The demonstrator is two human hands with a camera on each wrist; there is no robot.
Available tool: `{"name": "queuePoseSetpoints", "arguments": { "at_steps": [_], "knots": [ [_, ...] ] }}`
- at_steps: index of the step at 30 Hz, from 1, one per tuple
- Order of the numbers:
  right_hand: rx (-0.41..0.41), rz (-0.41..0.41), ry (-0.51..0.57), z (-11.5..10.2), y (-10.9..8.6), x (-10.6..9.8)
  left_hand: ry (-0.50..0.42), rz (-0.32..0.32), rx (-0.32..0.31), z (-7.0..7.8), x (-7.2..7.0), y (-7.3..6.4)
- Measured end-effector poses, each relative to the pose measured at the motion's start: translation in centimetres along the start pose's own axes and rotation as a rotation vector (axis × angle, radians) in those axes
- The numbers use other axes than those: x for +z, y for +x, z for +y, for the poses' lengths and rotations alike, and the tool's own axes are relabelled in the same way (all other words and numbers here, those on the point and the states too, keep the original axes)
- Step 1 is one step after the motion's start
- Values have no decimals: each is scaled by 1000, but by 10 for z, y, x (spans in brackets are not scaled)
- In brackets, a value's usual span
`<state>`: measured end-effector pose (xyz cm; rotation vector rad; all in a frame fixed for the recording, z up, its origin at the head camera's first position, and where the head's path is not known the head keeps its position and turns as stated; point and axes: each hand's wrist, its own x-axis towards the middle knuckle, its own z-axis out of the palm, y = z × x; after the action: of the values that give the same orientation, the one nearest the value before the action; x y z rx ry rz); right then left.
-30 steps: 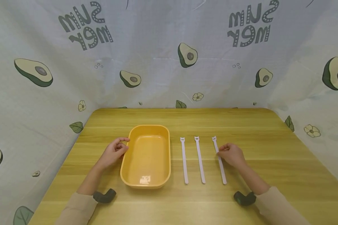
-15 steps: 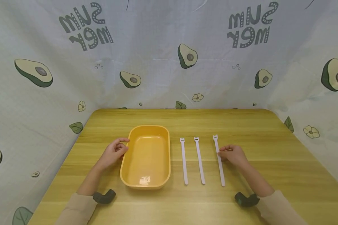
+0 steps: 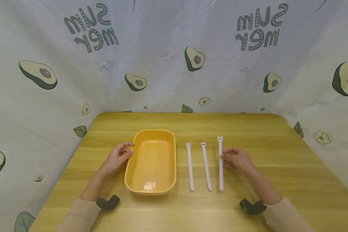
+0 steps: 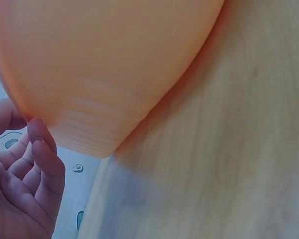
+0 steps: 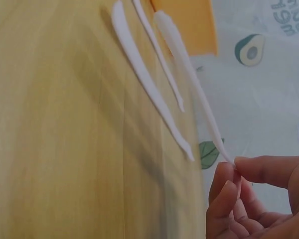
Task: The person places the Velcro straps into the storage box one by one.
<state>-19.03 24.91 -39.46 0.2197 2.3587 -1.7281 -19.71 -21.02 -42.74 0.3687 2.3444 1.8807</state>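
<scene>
A yellow rectangular tray (image 3: 150, 161) with rounded corners stands left of the middle of the table, nothing in it. At its left side my left hand (image 3: 120, 157) pinches the rim between thumb and fingers; the left wrist view shows the fingertips at the tray's wall (image 4: 114, 59). My right hand (image 3: 239, 160) pinches a white cable tie (image 3: 221, 174) with a slotted head at its far end. In the right wrist view this tie (image 5: 197, 82) is raised off the table. Two like cable ties, one left (image 3: 190, 167) and one middle (image 3: 206, 167), lie side by side between tray and right hand.
The wood-grain table (image 3: 266, 135) meets a white curtain (image 3: 162, 42) printed with avocados at its back and sides. Dark curved pieces sit at the left wrist (image 3: 108, 203) and the right wrist (image 3: 252, 206).
The cable tie in my right hand has come up off the table, turned nearly straight and shifted left toward the other two. My left hand has stayed at the tray's rim.
</scene>
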Motion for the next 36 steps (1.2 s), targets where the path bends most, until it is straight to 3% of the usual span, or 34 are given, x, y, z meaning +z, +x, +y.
{"name": "queuePoseSetpoints", "arguments": {
  "at_steps": [15, 36],
  "knots": [
    [-37, -123, 114, -19, -6, 20, 2, 4, 1, 1, -1, 1],
    [-21, -189, 255, -37, -8, 55, -4, 7, -1, 1, -2, 2]
  ]
}}
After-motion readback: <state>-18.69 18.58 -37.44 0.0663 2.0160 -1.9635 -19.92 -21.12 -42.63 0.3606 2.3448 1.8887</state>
